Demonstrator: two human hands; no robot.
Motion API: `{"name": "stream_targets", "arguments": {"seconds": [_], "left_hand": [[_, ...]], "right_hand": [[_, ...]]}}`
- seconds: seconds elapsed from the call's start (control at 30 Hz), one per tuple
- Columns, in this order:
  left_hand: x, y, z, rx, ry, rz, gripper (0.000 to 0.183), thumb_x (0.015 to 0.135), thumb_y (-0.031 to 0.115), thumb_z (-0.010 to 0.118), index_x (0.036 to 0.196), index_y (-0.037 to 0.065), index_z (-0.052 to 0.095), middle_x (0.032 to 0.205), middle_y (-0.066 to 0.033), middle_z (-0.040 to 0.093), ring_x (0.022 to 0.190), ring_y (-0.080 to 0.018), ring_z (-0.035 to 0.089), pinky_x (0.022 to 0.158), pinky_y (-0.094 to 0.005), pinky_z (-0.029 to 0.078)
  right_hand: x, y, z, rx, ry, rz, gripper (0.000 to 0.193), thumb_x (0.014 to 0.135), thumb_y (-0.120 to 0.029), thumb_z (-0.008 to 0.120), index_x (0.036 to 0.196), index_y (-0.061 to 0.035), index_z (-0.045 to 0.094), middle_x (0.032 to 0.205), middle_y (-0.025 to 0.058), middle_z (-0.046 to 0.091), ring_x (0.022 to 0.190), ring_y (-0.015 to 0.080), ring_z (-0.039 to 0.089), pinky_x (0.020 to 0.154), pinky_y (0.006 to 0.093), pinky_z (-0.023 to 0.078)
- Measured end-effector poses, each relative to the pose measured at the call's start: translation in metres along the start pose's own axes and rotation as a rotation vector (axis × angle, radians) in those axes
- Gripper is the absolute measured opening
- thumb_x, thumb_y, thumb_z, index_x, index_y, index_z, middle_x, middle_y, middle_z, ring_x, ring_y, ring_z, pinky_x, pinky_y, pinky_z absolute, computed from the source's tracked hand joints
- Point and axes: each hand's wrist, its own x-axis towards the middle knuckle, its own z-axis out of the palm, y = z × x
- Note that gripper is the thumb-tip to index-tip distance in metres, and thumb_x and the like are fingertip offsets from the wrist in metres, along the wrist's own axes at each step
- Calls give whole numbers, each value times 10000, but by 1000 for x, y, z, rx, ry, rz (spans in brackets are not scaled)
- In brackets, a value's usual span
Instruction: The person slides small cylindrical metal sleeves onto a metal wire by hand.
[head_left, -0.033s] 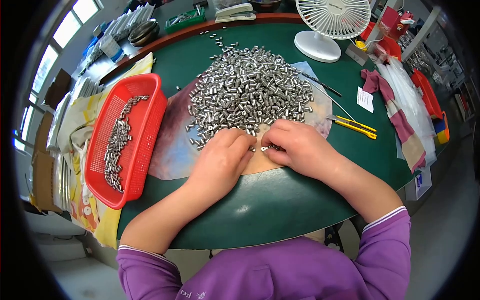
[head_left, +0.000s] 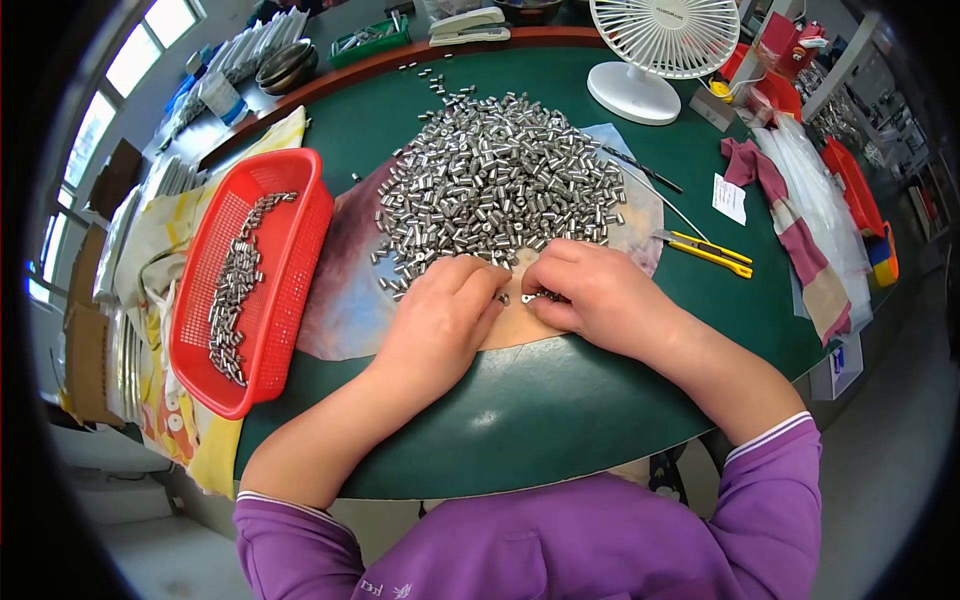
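A large heap of small shiny metal cylinders [head_left: 500, 175] lies on a colourful printed sheet [head_left: 340, 310]. At its near edge my left hand [head_left: 445, 315] is closed, palm down, with a metal cylinder just showing at the fingertips. Close to its right, my right hand [head_left: 595, 298] curls its fingers round several of these metal pieces, partly hidden beneath them. One piece with a hole in its end pokes out by the thumb. A narrow gap separates the two hands. On the left, a red plastic basket [head_left: 255, 350] holds a strip of similar cylinders.
A yellow utility knife [head_left: 708, 252], a dark pen-like rod [head_left: 645, 168] and a white paper slip [head_left: 730, 199] lie on the green table [head_left: 480, 430] at right. Behind them stands a white fan [head_left: 632, 92]. A striped cloth [head_left: 790, 230] hangs over the right edge.
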Motion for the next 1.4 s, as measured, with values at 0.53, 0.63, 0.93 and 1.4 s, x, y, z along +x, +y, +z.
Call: {"name": "stream_targets", "arguments": {"seconds": [0.53,0.63,0.93,1.4], "left_hand": [[4,-5,3,86,13,11,377,749,1,677,1109,29,568,970,-123,605,875,-297,589,787,-382,481],[6,-2,4,107,80,16,387,748,-18,666,1119,23,564,1008,-134,600,857,-292,587,786,-382,483],[-3,2,2,-15,22,36,383,784,-15,667,1149,13,555,1058,-147,596,889,-281,597,785,-371,494],[10,27,6,25,-96,-77,227,798,77,668,1009,3,626,937,-156,599,875,-341,600,770,-413,499]], "right_hand": [[1,-4,4,-16,-5,-59,127,792,-136,645,867,-59,578,872,99,539,845,294,581,715,400,500],[0,-2,6,-29,50,-85,143,785,-135,676,885,-62,605,837,84,547,795,279,590,700,385,493],[-3,-2,-11,85,-42,5,239,769,-154,677,991,-85,621,939,86,575,930,303,576,803,419,486],[-5,7,-12,-58,-63,84,148,749,-193,699,850,-89,671,847,66,643,865,276,605,772,403,479]]}}
